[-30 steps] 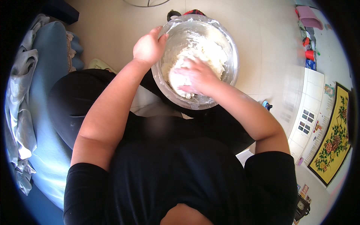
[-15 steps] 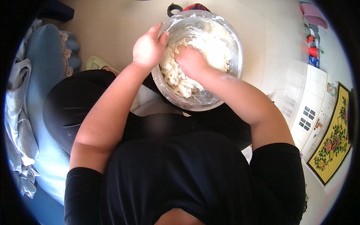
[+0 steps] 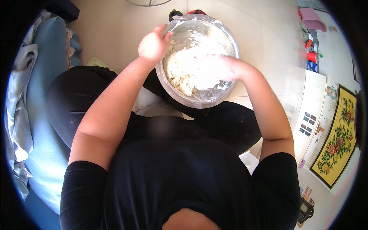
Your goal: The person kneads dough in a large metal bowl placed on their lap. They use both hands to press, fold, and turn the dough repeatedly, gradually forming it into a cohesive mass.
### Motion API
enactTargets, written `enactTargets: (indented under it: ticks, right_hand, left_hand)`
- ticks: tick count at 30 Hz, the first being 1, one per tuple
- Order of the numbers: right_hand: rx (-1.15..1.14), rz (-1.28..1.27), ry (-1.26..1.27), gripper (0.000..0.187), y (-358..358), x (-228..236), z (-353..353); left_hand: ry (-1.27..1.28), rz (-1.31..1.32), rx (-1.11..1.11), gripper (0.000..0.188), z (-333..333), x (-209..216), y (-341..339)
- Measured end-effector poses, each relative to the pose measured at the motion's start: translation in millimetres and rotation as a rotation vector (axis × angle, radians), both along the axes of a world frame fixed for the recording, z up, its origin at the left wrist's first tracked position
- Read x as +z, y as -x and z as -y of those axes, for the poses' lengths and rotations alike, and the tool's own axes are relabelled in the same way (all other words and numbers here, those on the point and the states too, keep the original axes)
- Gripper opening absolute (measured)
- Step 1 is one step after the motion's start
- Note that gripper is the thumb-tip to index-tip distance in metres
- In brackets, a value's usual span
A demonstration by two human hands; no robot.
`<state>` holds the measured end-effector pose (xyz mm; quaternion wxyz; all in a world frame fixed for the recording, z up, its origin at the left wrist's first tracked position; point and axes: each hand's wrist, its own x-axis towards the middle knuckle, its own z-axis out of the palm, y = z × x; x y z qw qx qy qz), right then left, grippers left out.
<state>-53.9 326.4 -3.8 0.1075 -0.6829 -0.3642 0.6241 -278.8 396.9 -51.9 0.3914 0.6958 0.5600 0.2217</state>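
Observation:
A wide metal bowl [image 3: 199, 104] is in front of me, above my crossed legs, with flour smeared over its inner wall. Lumpy white dough [image 3: 180, 73] fills its left and middle part. My left hand [image 3: 153, 45] holds the bowl's left rim, thumb on the inside edge and fingers around the outside. Reaching in over the right rim, my right hand [image 3: 230, 68] is at the right side of the dough, floury at the wrist. Bright glare washes out its fingers, so their shape is hidden.
On the left stands a blue sofa [image 3: 46, 96] with grey cloth over it. A pale slipper [image 3: 100, 63] lies by my left knee. Something red and black [image 3: 196, 12] sits just beyond the bowl. A yellow floral hanging [image 3: 335, 142] is on the right wall.
My right hand has drawn from the dough's left side toward the bowl's right rim, elbow bending more. My left hand stays on the rim. The bowl appears slightly farther left in view.

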Motion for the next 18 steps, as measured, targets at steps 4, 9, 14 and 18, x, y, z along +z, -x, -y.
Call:
enactTargets:
  ticks: [4, 9, 14, 18]
  right_hand:
    - [0.461, 0.324, -0.302, 0.028, 14.4, 35.7, -44.3]
    - [0.424, 0.527, -0.18, 0.032, 63.0, -47.1, -80.5]
    - [0.731, 0.377, -0.126, 0.038, 94.1, -37.0, -43.4]
    - [0.922, 0.308, -0.622, 0.032, 55.9, -3.2, 14.4]
  left_hand:
    - [-0.04, -0.011, 0.007, 0.042, 4.3, -5.9, 4.1]
    - [-0.036, -0.023, -0.025, 0.041, 4.3, 2.7, 0.5]
    - [-0.042, -0.011, -0.035, 0.046, -0.1, 1.7, -0.8]
    - [0.04, -0.097, -0.053, 0.046, -1.2, 8.2, 3.8]
